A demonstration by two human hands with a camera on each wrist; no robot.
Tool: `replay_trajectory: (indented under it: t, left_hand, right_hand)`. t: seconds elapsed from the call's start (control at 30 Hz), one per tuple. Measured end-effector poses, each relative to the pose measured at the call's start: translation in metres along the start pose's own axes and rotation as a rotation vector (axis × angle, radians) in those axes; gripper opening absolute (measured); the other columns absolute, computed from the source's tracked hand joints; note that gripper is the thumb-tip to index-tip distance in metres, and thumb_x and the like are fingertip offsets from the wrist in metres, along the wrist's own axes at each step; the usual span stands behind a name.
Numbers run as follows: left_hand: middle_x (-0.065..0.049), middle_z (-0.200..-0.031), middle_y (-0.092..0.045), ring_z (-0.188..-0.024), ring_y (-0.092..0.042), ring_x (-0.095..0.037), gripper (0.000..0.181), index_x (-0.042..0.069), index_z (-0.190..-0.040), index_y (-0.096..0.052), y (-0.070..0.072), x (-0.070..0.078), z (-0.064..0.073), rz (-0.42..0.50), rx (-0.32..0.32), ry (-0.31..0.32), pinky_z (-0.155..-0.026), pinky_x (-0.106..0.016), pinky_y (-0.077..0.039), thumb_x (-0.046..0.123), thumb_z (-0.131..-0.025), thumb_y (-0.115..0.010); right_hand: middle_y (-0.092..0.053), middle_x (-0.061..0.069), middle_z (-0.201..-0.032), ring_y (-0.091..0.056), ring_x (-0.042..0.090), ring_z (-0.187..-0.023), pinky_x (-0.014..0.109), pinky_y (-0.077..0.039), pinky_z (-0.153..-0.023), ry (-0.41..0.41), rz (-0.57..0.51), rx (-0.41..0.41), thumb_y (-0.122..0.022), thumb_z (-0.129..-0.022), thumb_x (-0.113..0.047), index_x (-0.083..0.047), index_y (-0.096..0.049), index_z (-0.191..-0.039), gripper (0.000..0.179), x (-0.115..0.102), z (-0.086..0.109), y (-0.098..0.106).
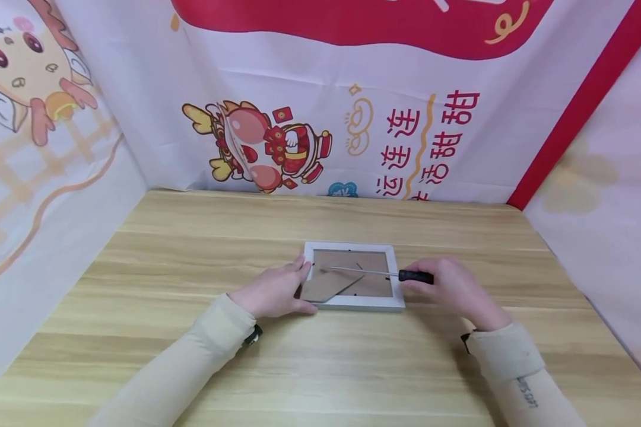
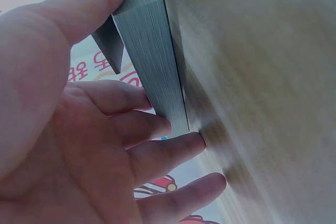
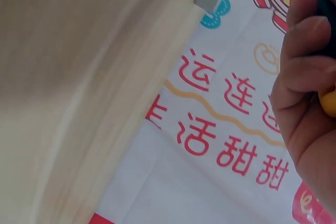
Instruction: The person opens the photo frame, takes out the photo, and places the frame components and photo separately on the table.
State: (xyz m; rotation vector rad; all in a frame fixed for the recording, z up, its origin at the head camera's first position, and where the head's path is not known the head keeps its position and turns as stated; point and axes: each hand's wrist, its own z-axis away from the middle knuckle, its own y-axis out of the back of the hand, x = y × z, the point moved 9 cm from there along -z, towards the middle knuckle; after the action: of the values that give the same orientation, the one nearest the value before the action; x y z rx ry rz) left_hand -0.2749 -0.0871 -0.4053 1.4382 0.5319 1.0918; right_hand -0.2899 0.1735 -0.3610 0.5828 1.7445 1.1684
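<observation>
A white picture frame [image 1: 363,302] lies face down on the wooden table, its brown backing board [image 1: 376,286] facing up. From the backing a stand flap [image 1: 323,288] sticks up toward the left. My left hand [image 1: 275,289] holds the left end of the frame, thumb at the near corner and fingers along the side; the left wrist view shows the thumb over the frame's grey edge [image 2: 149,51]. In my right hand [image 1: 454,287] is a screwdriver [image 1: 416,276], gripped by its black handle. Its thin shaft reaches left across the backing, near small dark tabs at the opening's edges.
The wooden table [image 1: 320,367] extends around the frame on all sides. Behind it hangs a white printed cloth [image 1: 299,71] with red lettering and cartoon figures; similar cloth stands at the left and right sides.
</observation>
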Motion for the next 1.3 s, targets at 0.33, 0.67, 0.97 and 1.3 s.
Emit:
replay_trajectory:
  t: [0.33,0.67,0.97,1.3]
  left_hand:
    - [-0.026,-0.157,-0.024,-0.141,-0.034,-0.035,0.098,-0.005,-0.151,-0.032,0.001,0.003,-0.002,-0.001,-0.009,-0.002,-0.112,-0.043,-0.033,0.055,-0.085,-0.072]
    - [-0.025,-0.157,-0.023,-0.141,-0.033,-0.034,0.098,-0.003,-0.152,-0.032,-0.002,0.001,0.001,0.015,-0.016,0.015,-0.113,-0.043,-0.032,0.055,-0.084,-0.073]
    - [-0.025,-0.157,-0.025,-0.14,-0.035,-0.035,0.097,-0.003,-0.151,-0.033,-0.001,0.002,0.002,0.001,-0.012,0.006,-0.112,-0.044,-0.033,0.055,-0.084,-0.073]
    - [-0.023,-0.157,-0.025,-0.14,-0.033,-0.041,0.098,0.0,-0.153,-0.033,0.003,-0.004,0.001,0.022,-0.028,-0.01,-0.113,-0.048,-0.031,0.053,-0.083,-0.076]
  right_hand:
    - [-0.073,-0.005,-0.098,-0.066,0.013,-0.088,0.044,-0.055,-0.08,-0.029,-0.001,-0.017,-0.077,-0.088,-0.026,-0.018,-0.078,-0.107,0.021,0.007,-0.003,-0.014]
    - [-0.072,-0.006,-0.094,-0.064,0.011,-0.082,0.042,-0.055,-0.077,0.017,0.035,-0.052,-0.077,-0.088,-0.027,-0.015,-0.078,-0.107,0.023,-0.001,-0.017,-0.013]
    - [-0.072,-0.003,-0.089,-0.063,0.011,-0.076,0.041,-0.057,-0.073,0.022,0.047,-0.1,-0.077,-0.088,-0.022,-0.009,-0.078,-0.105,0.022,-0.01,-0.028,0.0]
    - [-0.075,0.001,-0.098,-0.069,0.018,-0.089,0.046,-0.055,-0.082,0.079,0.125,-0.109,-0.08,-0.085,-0.024,-0.01,-0.078,-0.108,0.026,-0.018,-0.045,0.008]
